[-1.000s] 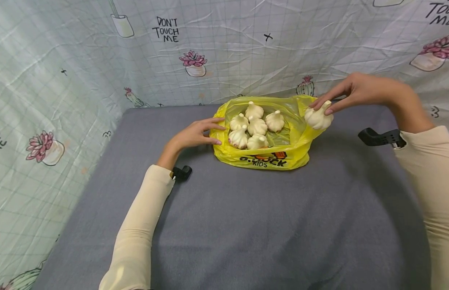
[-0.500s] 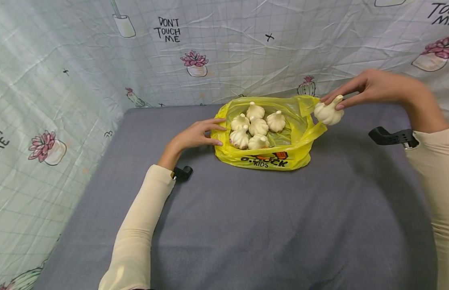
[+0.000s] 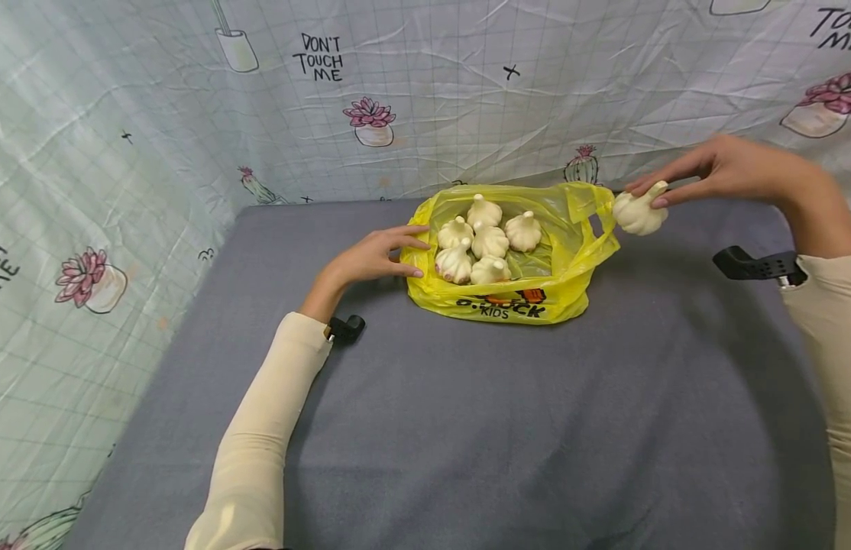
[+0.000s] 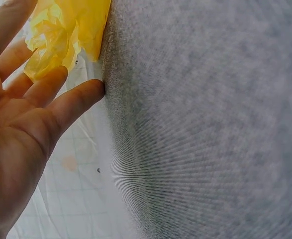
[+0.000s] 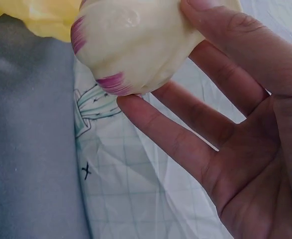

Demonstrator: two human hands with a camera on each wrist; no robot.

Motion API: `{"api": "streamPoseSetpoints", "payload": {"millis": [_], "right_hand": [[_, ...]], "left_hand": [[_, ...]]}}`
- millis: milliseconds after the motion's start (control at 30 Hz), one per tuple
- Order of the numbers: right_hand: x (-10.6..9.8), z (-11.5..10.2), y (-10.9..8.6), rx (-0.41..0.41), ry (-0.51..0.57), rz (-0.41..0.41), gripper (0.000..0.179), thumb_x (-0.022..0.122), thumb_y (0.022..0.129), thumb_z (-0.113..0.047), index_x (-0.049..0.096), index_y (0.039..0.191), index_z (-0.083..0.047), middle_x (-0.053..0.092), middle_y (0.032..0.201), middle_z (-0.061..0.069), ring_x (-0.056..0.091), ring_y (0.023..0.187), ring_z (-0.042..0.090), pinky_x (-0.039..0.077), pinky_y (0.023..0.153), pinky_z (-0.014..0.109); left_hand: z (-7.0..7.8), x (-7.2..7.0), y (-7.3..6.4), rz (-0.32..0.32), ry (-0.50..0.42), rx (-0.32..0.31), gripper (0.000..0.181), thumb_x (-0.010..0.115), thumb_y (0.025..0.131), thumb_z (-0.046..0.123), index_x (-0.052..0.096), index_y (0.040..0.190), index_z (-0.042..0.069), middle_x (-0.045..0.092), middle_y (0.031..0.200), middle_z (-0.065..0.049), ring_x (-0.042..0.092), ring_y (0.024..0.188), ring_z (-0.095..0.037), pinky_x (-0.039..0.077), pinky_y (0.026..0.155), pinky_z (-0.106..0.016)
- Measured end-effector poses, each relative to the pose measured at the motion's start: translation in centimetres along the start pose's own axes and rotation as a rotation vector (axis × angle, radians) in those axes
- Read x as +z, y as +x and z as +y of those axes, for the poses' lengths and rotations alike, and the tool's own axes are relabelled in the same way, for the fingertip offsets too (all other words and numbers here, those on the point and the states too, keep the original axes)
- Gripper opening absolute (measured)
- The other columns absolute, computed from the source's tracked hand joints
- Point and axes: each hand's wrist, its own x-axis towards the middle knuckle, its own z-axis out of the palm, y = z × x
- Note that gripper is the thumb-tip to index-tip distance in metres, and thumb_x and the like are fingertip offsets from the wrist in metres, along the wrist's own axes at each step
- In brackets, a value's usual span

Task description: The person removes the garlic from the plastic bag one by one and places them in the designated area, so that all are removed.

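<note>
A yellow plastic bag lies with its mouth spread wide, and several white garlic bulbs sit inside. My left hand rests at the bag's left rim with its fingers spread and relaxed. In the left wrist view, the fingers of that hand reach up against the crumpled yellow plastic. To the right of the bag, my right hand pinches one garlic bulb between thumb and fingers, holding it above the table. Up close in the right wrist view, this garlic shows purple streaks.
A grey cloth covers the table. Behind and to the left hangs a pale checked curtain printed with potted plants and lettering. The bag's right handle loop stands up close to the held garlic. Black wrist mounts jut from both sleeves.
My right hand has carried the garlic bulb rightward, away from the bag's right handle, uncovering the loop. My left hand stays at the left rim.
</note>
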Motion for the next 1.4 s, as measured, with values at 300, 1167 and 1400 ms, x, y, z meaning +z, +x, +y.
{"api": "streamPoseSetpoints", "payload": {"millis": [300,1167,1400], "right_hand": [[0.1,1.7,-0.4,0.041,-0.019,0.059,0.034,0.079,0.092,-0.019,0.075,0.124,-0.010,0.072,0.117,-0.020,0.059,0.103,-0.014,0.044,0.077,0.008],[1.8,7.6,0.7,0.208,0.136,0.046,0.041,0.074,0.095,-0.026,0.070,0.130,-0.005,0.072,0.110,-0.024,0.071,0.091,0.003,0.051,0.076,0.014],[2.4,8.7,0.8,0.199,0.226,0.059,0.038,0.072,0.097,-0.020,0.069,0.130,-0.001,0.071,0.110,-0.025,0.072,0.091,0.003,0.054,0.077,0.017]], "left_hand": [[-0.2,0.0,0.0,-0.014,-0.006,0.003,0.056,0.075,0.094,0.035,0.060,0.144,0.014,0.032,0.165,-0.001,0.031,0.150,-0.026,0.036,0.112,-0.050],[0.3,-0.1,0.0,-0.024,0.000,-0.007,0.056,0.074,0.095,0.034,0.060,0.144,0.012,0.032,0.165,-0.003,0.037,0.146,-0.027,0.035,0.112,-0.050],[0.4,-0.1,0.0,-0.030,0.003,-0.013,0.057,0.074,0.094,0.034,0.059,0.144,0.013,0.032,0.165,-0.003,0.039,0.144,-0.027,0.035,0.112,-0.050]]}}
